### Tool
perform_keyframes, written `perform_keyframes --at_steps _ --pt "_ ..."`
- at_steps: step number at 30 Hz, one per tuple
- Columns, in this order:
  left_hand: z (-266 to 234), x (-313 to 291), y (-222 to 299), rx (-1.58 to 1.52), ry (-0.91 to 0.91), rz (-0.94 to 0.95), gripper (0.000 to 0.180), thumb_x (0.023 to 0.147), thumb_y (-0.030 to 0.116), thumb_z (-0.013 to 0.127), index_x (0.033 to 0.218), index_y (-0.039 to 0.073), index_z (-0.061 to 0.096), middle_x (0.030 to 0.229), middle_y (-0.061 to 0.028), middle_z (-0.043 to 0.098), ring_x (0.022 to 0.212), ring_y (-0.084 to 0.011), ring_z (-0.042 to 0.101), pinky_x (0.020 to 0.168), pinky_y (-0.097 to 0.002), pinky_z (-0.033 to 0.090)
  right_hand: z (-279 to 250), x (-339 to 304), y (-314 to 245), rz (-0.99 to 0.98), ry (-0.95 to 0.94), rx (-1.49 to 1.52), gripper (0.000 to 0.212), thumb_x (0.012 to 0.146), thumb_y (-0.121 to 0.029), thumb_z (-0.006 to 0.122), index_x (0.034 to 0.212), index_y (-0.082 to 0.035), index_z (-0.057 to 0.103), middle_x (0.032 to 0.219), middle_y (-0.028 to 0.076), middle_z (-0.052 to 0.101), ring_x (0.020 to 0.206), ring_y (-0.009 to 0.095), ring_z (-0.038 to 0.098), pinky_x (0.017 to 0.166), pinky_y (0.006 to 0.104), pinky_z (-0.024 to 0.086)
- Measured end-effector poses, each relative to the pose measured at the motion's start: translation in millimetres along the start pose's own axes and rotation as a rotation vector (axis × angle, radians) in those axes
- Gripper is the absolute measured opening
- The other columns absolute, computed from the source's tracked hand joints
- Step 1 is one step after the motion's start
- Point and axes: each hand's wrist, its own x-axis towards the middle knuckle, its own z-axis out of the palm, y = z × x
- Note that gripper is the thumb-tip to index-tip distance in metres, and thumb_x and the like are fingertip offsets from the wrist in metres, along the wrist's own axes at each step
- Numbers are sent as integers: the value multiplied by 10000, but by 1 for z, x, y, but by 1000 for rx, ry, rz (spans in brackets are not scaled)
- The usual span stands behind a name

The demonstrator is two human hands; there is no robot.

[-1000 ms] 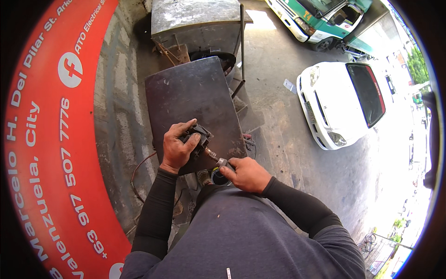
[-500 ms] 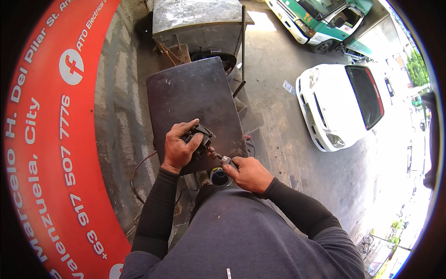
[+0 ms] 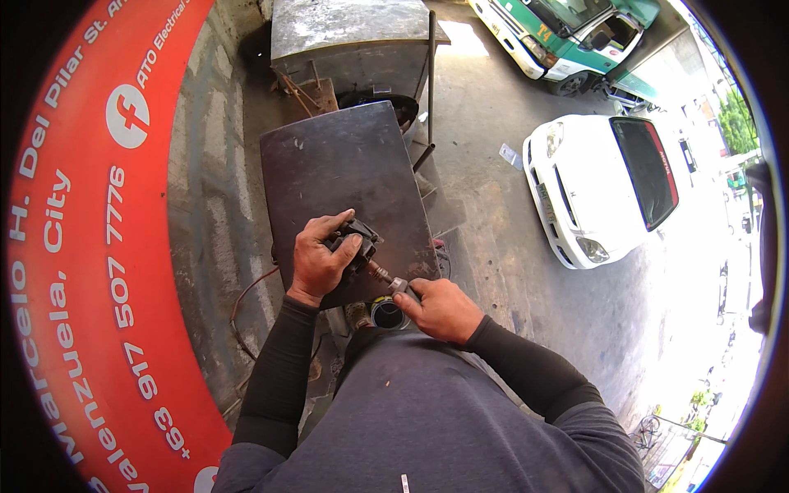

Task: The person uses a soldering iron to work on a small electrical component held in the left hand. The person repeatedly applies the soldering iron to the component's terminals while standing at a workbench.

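Note:
My left hand [image 3: 319, 261] is closed around a dark, blocky mechanical part [image 3: 366, 238], its thumb pressed on top. My right hand [image 3: 444, 311] grips a hand tool with a silver-grey collar [image 3: 399, 284], thumb along its upper side. A reddish-brown, ringed rod [image 3: 378, 271] spans from the collar to the part; whether it belongs to the tool or the part I cannot tell. Both hands work above the near edge of a dark metal table [image 3: 345, 164]. My fingers hide the part's underside and most of the tool's handle.
A grey metal box [image 3: 353, 49] stands beyond the table, with an upright pipe [image 3: 431, 74] beside it. Below my hands is a round dark container [image 3: 388, 314]. A thin hose [image 3: 238, 324] runs at left near a red banner [image 3: 123, 271]. A white car [image 3: 592, 189] and green-white truck [image 3: 567, 37] stand right.
Both hands keep their grips in nearly the same place. The ringed rod between the tool's collar and the dark part looks slightly shifted.

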Motion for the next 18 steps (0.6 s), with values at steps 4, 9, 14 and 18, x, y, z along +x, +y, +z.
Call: perform_keyframes --at_steps 4,9,14,18 --pt "-1 3 -3 0 7 12 494 953 212 898 1401 9 856 1203 -155 855 1146 -299 766 1059 -401 610 12 1 5 -76 17 -25 604 1185 -521 662 1063 56 790 890 322 783 914 539 795 833 587 622" --pt "-1 0 -1 -5 18 3 494 955 218 899 1401 11 857 1210 -157 856 1149 -301 768 1055 -403 613 6 2 1 -23 5 -11 606 1185 -530 655 1065 49 788 902 319 787 905 539 793 843 598 621" --pt "-1 -2 -1 0 13 -3 494 954 224 900 1397 12 860 1221 -156 858 1166 -297 767 1061 -406 611 12 -1 4 -62 13 -12 619 1186 -534 652 1069 59 783 894 318 786 898 539 792 840 599 622" --pt "-1 0 0 1 14 7 498 958 241 903 1398 12 860 1221 -157 858 1175 -299 765 1068 -411 608 1 5 4 -3 19 3 619 1187 -530 655 1067 63 781 893 322 784 900 541 792 833 588 622"
